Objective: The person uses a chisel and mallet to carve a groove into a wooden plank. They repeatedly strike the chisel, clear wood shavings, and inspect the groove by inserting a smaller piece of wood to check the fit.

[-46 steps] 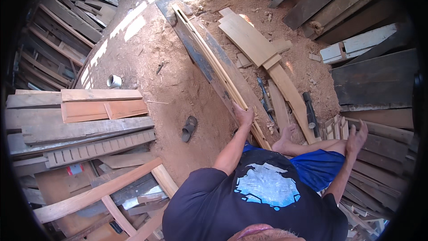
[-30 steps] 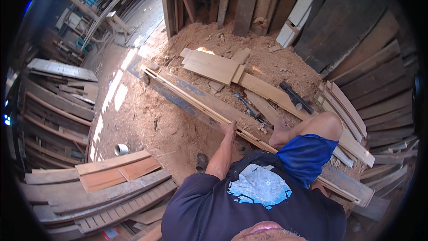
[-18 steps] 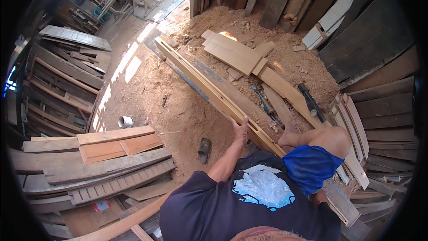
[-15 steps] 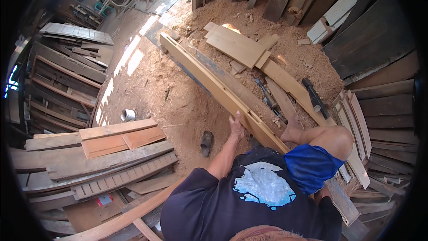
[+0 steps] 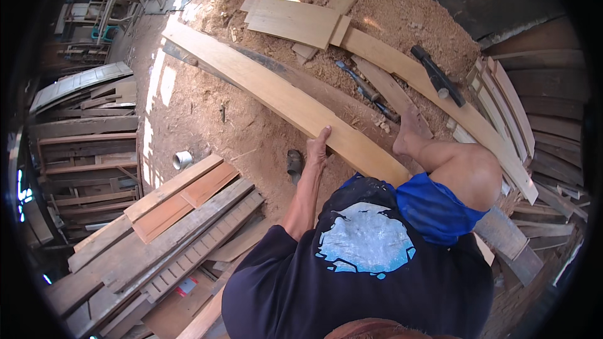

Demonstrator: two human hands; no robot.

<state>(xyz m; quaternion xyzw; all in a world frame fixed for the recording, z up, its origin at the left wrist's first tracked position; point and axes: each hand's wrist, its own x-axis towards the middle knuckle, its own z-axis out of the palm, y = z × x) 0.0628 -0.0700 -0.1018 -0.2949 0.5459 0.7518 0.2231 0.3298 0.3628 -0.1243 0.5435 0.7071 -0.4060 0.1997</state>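
Pale board [image 5: 277,96] aslant before the seated person, its far end at upper left, its near end at the lap. The left hand [image 5: 317,147] holds the near half by its left edge, thumb on the upper face; the other fingers are largely concealed by the board. The right hand is out of sight behind the body, and its state cannot be told. The board's near tip is obscured at the blue shorts [image 5: 440,207]; the dark plank [image 5: 295,75] behind it is partly covered. The board is flat, long and smooth-faced, with straight grain; the plank is grey-brown and worn. Loose, crumbly shavings [image 5: 389,16] surround stacked pale boards [image 5: 295,20] and a black, bar-shaped tool [image 5: 436,74].
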